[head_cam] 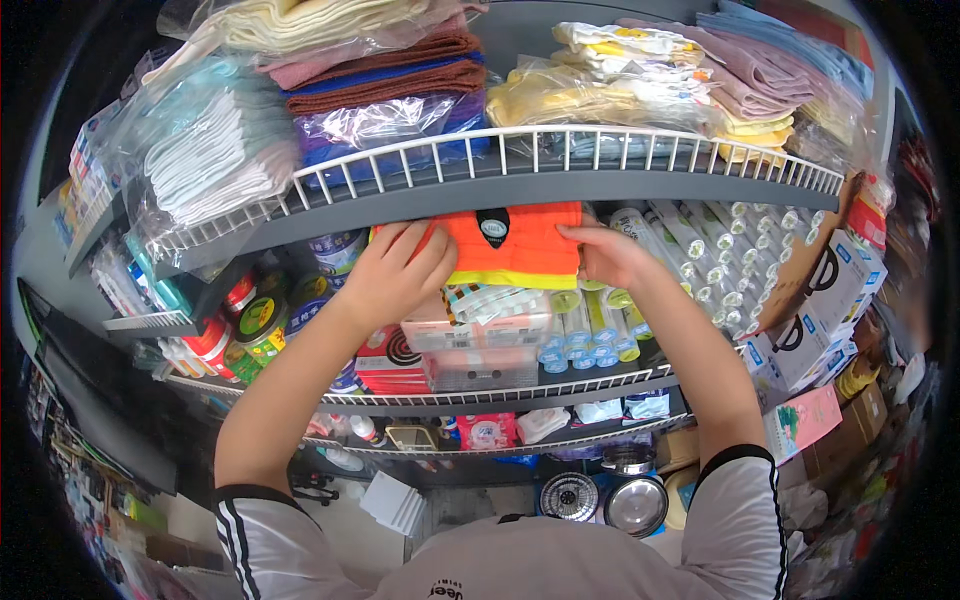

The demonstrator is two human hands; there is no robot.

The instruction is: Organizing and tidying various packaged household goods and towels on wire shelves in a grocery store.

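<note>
An orange folded cloth item (517, 244) with a yellow edge and a black oval label lies on top of the packs on the middle shelf, just below the upper shelf's edge. My left hand (409, 270) rests on its left end, fingers bent over it. My right hand (604, 251) grips its right end, with the thumb on top and the other fingers partly hidden behind it. Beneath the cloth are a patterned pack (499, 300) and pale pink packs (476, 334).
The upper shelf's white wire rail (450, 157) holds back bagged towels (386, 82). Clear tubes (724, 262) are stacked at right, beside white boxes (806, 330). Tins (262, 319) stand at left. Round metal strainers and lids (636, 504) lie low down.
</note>
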